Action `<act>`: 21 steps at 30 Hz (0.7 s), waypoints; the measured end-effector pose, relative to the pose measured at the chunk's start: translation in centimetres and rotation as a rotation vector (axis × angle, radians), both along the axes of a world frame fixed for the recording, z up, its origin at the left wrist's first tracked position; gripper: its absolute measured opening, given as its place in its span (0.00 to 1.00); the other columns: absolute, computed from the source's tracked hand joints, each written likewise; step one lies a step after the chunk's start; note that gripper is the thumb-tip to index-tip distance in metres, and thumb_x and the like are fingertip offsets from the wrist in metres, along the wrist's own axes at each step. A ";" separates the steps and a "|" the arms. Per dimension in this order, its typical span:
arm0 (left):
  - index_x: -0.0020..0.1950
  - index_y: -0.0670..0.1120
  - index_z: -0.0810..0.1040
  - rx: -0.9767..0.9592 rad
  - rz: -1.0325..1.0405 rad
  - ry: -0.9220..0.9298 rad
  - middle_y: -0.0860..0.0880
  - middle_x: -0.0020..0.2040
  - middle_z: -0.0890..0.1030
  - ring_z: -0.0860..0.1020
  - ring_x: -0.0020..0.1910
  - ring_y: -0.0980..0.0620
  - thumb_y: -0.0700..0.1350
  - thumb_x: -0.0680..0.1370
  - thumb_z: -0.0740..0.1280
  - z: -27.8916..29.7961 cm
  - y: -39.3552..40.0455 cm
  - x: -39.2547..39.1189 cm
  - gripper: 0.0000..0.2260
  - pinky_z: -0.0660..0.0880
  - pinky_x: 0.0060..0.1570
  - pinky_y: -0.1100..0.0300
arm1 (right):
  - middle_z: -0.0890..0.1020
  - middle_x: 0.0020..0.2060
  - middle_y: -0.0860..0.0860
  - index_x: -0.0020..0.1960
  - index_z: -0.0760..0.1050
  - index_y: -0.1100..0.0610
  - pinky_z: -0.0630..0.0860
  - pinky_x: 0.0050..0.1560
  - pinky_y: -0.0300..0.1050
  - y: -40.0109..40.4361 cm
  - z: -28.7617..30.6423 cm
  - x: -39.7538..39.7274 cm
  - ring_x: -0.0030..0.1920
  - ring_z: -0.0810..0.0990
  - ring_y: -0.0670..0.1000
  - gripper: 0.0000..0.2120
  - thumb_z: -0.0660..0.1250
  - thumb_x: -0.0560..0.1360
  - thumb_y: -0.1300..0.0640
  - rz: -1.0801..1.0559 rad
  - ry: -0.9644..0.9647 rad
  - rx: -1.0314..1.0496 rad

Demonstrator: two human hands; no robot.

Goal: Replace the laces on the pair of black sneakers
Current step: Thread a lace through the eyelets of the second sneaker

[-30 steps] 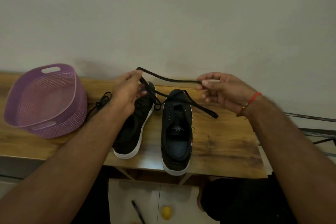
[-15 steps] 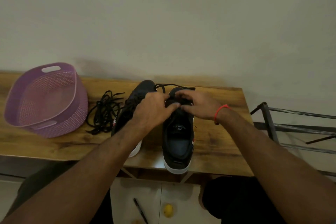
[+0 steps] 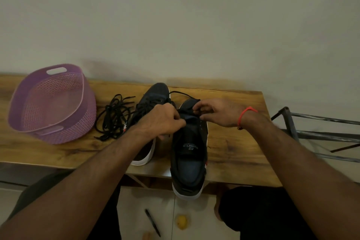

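Both hands — left hand [image 3: 161, 121], right hand [image 3: 218, 112] — pinch lace [image 3: 187, 112] on sneaker [image 3: 190, 154]; tongue logo "S", rest unreadable.

sneakers: 2 [image 3: 188, 152] [image 3: 153, 95] | lace bundle: 1 [image 3: 113, 117] | basket: 1 [image 3: 82, 103] | hands: 2 [image 3: 159, 121] [image 3: 220, 113] | pen: 1 [image 3: 153, 222]

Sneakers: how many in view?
2, both on the wooden table. The right sneaker lies under both hands, heel past the near edge. The left sneaker lies beside it, partly behind the left forearm. None seems hidden.
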State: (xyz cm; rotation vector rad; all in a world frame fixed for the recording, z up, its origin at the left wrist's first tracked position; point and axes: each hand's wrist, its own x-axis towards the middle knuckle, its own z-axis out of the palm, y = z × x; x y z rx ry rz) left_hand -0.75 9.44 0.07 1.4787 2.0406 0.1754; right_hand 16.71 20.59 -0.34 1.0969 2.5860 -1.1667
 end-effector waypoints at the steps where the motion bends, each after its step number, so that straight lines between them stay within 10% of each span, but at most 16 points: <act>1: 0.66 0.47 0.79 0.025 0.014 -0.029 0.49 0.54 0.83 0.82 0.32 0.55 0.48 0.83 0.65 0.0 0.1 -0.4 0.14 0.77 0.28 0.68 | 0.82 0.59 0.47 0.65 0.76 0.52 0.74 0.61 0.42 0.3 -0.1 0.0 0.61 0.78 0.47 0.14 0.67 0.80 0.57 -0.030 0.020 0.053; 7: 0.57 0.50 0.80 0.441 0.182 -0.254 0.50 0.49 0.85 0.81 0.36 0.60 0.38 0.83 0.64 -0.2 0.9 -1.8 0.09 0.75 0.33 0.71 | 0.77 0.57 0.51 0.52 0.81 0.55 0.68 0.62 0.41 2.1 -0.5 0.6 0.59 0.72 0.48 0.08 0.67 0.80 0.52 -0.314 0.282 0.533; 12: 0.55 0.52 0.71 0.541 -0.026 -0.226 0.51 0.44 0.85 0.81 0.41 0.64 0.42 0.81 0.68 -0.1 0.5 -0.5 0.09 0.74 0.40 0.74 | 0.83 0.58 0.45 0.52 0.82 0.55 0.72 0.66 0.44 0.7 -0.5 -0.5 0.61 0.79 0.42 0.05 0.69 0.79 0.55 -0.045 0.478 0.121; 21: 0.51 0.48 0.83 0.558 0.105 -0.180 0.55 0.41 0.85 0.82 0.40 0.63 0.46 0.78 0.73 -0.3 0.9 -1.3 0.04 0.82 0.45 0.64 | 0.84 0.43 0.49 0.49 0.81 0.53 0.79 0.47 0.42 0.9 -1.6 -1.2 0.44 0.82 0.46 0.02 0.72 0.76 0.57 -0.198 0.557 0.072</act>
